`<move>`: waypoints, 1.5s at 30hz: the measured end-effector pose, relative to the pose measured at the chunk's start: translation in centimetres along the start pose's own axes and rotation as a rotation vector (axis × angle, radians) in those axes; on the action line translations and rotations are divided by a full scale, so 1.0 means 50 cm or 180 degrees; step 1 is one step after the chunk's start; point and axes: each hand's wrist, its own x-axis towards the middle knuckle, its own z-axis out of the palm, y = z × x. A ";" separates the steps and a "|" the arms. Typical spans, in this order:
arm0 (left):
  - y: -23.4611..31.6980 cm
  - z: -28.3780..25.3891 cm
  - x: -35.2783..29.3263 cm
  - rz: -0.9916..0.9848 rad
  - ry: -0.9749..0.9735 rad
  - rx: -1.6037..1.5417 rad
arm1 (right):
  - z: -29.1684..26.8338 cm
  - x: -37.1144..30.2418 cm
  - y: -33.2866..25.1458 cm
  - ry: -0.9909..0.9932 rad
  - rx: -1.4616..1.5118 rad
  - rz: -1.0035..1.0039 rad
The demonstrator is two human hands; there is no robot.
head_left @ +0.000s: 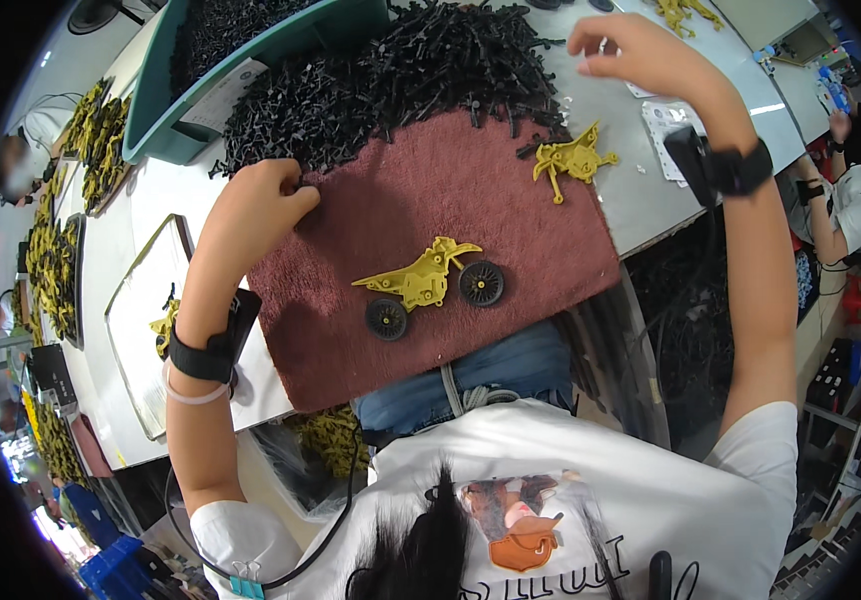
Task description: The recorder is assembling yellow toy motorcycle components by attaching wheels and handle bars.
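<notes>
My left hand (263, 208) is at the left edge of a heap of small black plastic parts (400, 75), its fingers curled together. Anything inside that grip is too small or hidden to make out. Beyond the heap's right end, my right hand (650, 58) hovers with thumb and fingers apart, nothing visible between them. A yellow toy motorcycle body (420, 278) with two black wheels lies on the dark red cloth mat (350, 365) in front of me. Another yellow motorcycle body (575, 158), without wheels, rests at the mat's right edge.
A green bin (165, 125) of black parts stands at the far left. Trays of yellow and black pieces (55, 265) line the left side. A clear-walled tray (145, 340) holds a yellow piece. Other people sit at the left and right edges.
</notes>
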 end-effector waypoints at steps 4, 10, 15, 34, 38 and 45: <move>-0.016 0.000 -0.014 -0.0113 -0.0048 -0.0348 | 0.000 0.094 -0.017 0.0356 0.0080 -0.0085; -0.009 -0.006 -0.033 0.0238 0.0496 -0.0090 | 0.037 0.174 -0.002 0.0984 0.0136 -0.0272; -0.018 -0.017 -0.057 0.0578 0.0768 -0.0607 | 0.022 0.202 0.080 0.0746 0.0141 -0.0245; -0.008 0.021 -0.229 -0.0092 0.0774 -0.2024 | 0.030 0.220 0.073 0.0267 0.0453 -0.0178; 0.000 0.040 -0.249 -0.0188 0.0764 -0.2668 | 0.059 0.229 0.075 0.0356 0.0216 -0.0126; 0.015 0.062 -0.288 -0.0592 0.0623 -0.3629 | -0.014 0.154 0.038 0.1180 0.0557 0.0199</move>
